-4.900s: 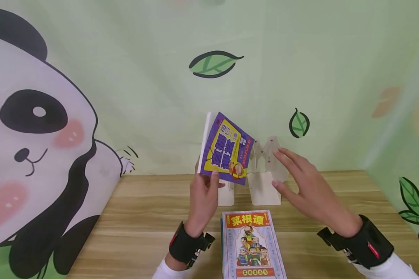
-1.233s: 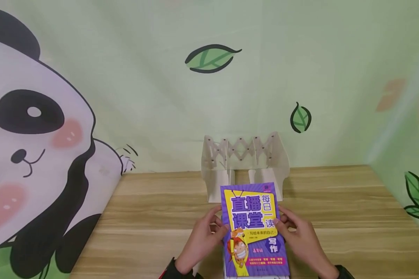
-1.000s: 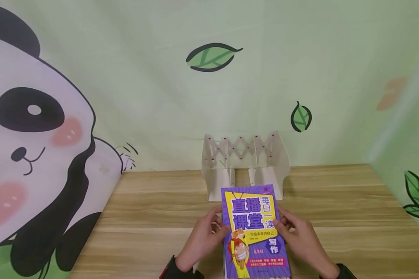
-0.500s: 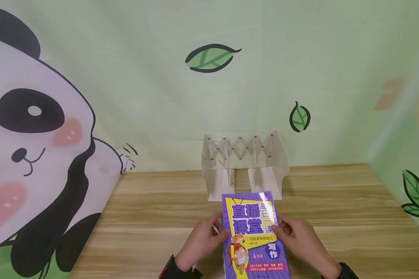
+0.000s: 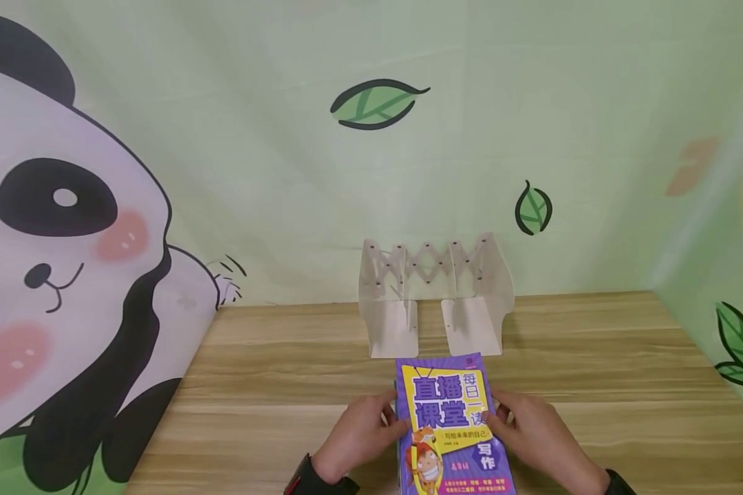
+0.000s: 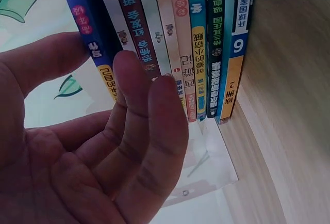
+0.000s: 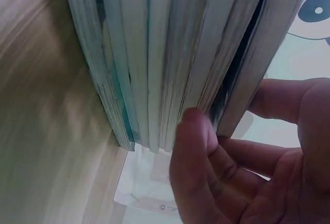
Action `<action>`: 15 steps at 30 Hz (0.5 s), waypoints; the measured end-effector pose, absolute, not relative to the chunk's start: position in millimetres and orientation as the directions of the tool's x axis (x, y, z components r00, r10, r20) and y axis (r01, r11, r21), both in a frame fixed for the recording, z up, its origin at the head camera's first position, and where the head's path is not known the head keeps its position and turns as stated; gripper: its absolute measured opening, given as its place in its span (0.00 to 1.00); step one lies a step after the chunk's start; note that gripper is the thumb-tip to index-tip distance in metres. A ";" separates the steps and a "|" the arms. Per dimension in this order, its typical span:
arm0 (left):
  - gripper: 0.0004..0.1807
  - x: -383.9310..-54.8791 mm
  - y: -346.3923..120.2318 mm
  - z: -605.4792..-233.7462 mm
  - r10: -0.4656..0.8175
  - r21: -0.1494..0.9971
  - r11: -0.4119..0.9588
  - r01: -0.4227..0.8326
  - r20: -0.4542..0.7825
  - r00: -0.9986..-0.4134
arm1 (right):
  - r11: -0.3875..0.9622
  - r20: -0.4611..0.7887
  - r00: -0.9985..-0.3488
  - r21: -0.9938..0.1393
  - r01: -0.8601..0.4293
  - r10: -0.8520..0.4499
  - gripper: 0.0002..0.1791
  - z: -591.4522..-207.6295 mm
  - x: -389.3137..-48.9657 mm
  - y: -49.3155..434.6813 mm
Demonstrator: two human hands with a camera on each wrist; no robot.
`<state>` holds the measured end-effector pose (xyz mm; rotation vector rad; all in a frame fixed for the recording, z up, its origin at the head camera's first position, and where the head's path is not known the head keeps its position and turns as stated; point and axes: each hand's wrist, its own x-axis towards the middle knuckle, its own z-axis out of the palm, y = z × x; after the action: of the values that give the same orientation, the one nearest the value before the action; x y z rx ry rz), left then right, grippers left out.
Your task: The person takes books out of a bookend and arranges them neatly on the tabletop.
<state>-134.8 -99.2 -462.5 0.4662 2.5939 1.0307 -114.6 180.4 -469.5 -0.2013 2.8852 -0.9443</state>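
Observation:
A purple and yellow paperback book (image 5: 448, 443) lies face up on top of a book stack. My left hand (image 5: 365, 433) holds its left edge, thumb on the cover and fingers curled beside the spine. On the opposite edge my right hand (image 5: 535, 430) grips it likewise. In the left wrist view the several stacked books (image 6: 201, 64) show coloured spines under the purple book's spine (image 6: 90, 33). Seen from the right wrist, the page edges (image 7: 154, 69) lie close together, with a dark gap under the top book (image 7: 268, 53).
Beyond the books stands a white expandable book stand (image 5: 473, 326) with upright side panels and crossed slats. It rests on a wood-grain table (image 5: 272, 385). Behind the table hangs a green backdrop (image 5: 285, 172) printed with a panda and leaves.
Earlier my left hand held the purple book tilted near the stand, my right hand beside the stand. Now both hands hold it on the stack; over the last second it has moved towards me.

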 end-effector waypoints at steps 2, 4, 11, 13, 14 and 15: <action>0.28 -134.4 -98.8 -462.2 0.405 0.688 0.701 0.189 -0.166 -0.899 | 0.804 -0.074 -0.987 -0.590 -0.074 -0.145 0.27 -468.7 -114.1 179.2; 0.28 -134.5 -98.2 -462.3 0.400 0.675 0.714 0.185 -0.176 -0.899 | 0.810 -0.087 -0.987 -0.583 -0.059 -0.135 0.28 -468.2 -113.9 178.1; 0.30 -135.2 -97.4 -461.0 0.373 0.662 0.737 0.134 -0.234 -0.898 | 0.818 -0.106 -0.986 -0.574 -0.044 -0.127 0.30 -470.8 -114.3 176.2; 0.30 -135.4 -97.4 -461.2 0.373 0.659 0.740 0.137 -0.232 -0.898 | 0.814 -0.117 -0.985 -0.581 -0.033 -0.124 0.31 -471.3 -114.5 176.0; 0.30 -135.4 -97.3 -461.1 0.373 0.657 0.742 0.138 -0.233 -0.898 | 0.813 -0.122 -0.985 -0.582 -0.028 -0.122 0.32 -471.5 -114.5 176.1; 0.30 -135.7 -97.2 -461.2 0.372 0.655 0.743 0.138 -0.233 -0.899 | 0.812 -0.128 -0.985 -0.583 -0.024 -0.120 0.32 -471.8 -114.6 176.2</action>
<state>-135.7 -97.2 -461.2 0.3936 2.5941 0.9356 -114.6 176.2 -471.8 -0.1136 2.8379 -0.9107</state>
